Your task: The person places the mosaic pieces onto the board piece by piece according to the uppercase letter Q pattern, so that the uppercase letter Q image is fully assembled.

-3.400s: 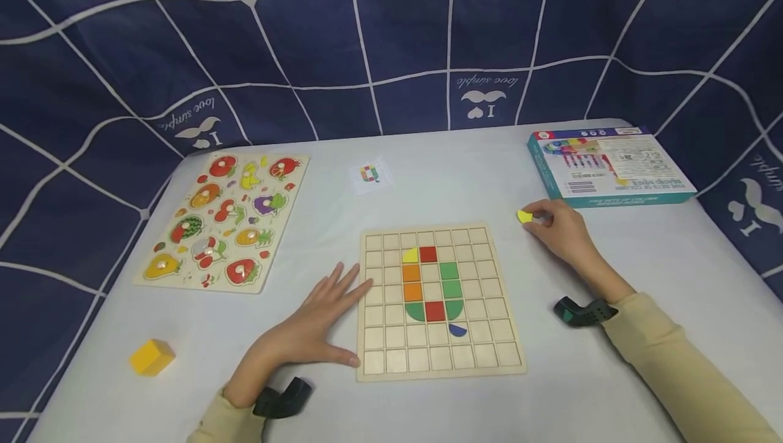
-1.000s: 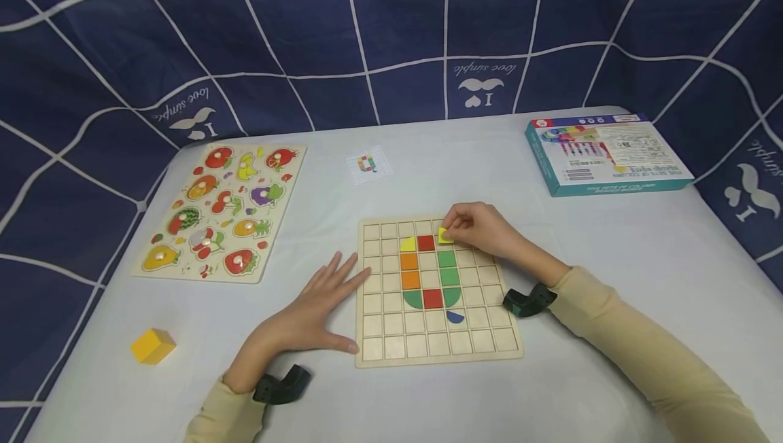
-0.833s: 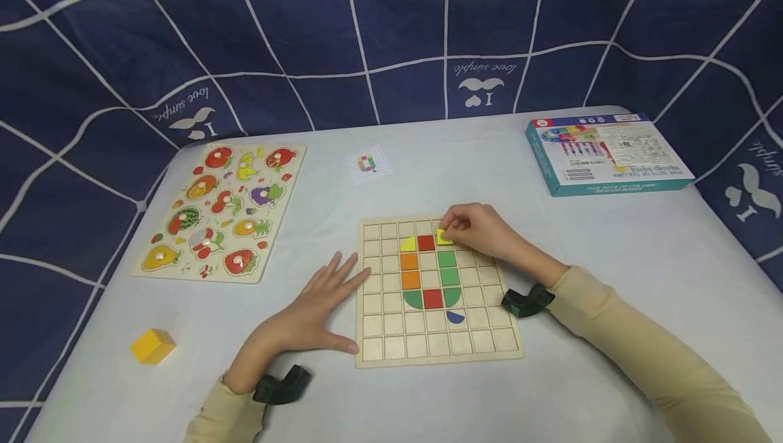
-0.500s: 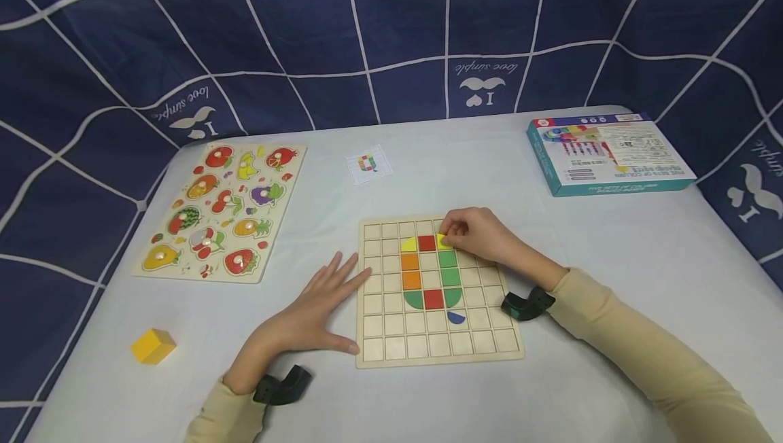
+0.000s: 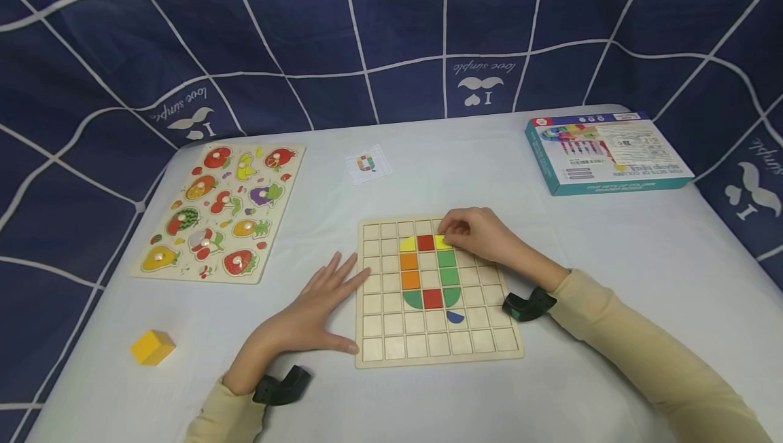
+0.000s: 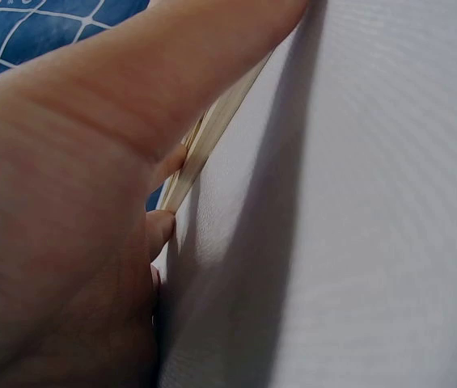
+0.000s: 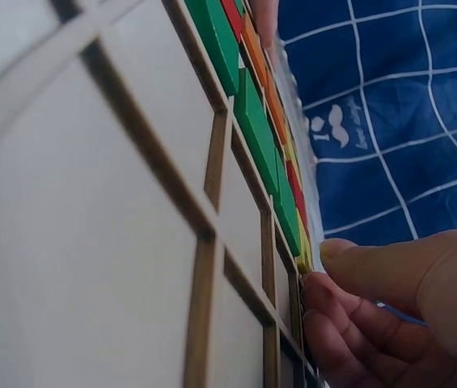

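Observation:
A wooden grid board (image 5: pixel 394 348) lies on the table, with red, orange, green and yellow flat pieces forming a ring in its cells. My right hand (image 5: pixel 480 234) is at the ring's upper right corner, thumb and fingertips pinching a yellow piece (image 5: pixel 441 242) that looks level with its neighbours. In the right wrist view the same yellow piece (image 7: pixel 303 257) is partly hidden by the fingertips. A blue half-round piece (image 5: pixel 455 317) lies below the ring. My left hand (image 5: pixel 308 321) is spread flat, its thumb and a finger touching the board's left edge.
A small picture card (image 5: pixel 368 164) lies behind the board. To the left are a fruit puzzle board (image 5: pixel 235 253) and a yellow block (image 5: pixel 152 347). A flat box (image 5: pixel 612 154) is at the back right, before a dark blue checked cloth (image 5: pixel 391 35).
My right hand has carried the yellow piece from beside the box to the board's upper right ring cell, where it has turned and settled. My left hand stays by the board edge.

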A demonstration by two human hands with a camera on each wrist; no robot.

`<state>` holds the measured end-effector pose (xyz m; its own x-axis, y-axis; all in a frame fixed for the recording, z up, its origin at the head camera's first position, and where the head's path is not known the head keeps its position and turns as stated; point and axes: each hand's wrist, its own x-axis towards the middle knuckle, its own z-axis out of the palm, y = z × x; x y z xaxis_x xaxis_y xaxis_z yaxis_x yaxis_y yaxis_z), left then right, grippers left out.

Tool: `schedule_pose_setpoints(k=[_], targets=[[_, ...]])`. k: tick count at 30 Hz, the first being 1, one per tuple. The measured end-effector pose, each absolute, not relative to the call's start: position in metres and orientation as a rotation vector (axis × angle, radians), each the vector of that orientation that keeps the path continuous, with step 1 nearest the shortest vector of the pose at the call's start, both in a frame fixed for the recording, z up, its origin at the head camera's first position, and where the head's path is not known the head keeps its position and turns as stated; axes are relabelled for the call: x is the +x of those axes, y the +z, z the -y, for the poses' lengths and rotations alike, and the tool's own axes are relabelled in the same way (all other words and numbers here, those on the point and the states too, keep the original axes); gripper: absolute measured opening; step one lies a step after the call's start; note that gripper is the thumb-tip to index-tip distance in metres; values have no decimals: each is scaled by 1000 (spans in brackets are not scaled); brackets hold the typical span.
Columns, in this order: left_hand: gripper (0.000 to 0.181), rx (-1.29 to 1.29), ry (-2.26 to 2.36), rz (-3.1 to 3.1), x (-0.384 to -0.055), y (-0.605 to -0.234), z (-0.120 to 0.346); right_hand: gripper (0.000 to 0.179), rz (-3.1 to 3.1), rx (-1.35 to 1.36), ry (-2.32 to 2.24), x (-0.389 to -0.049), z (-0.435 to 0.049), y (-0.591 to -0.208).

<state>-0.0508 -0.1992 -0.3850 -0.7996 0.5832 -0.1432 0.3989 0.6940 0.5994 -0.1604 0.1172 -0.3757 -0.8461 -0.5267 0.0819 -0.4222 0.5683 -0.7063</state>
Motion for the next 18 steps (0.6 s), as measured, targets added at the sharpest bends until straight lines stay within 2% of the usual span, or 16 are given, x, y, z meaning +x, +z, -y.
schedule_pose_setpoints(k=[18], targets=[[112, 789, 780, -2567, -55, -387, 205, 13, -2750, -571, -1359, -166, -154, -363]])
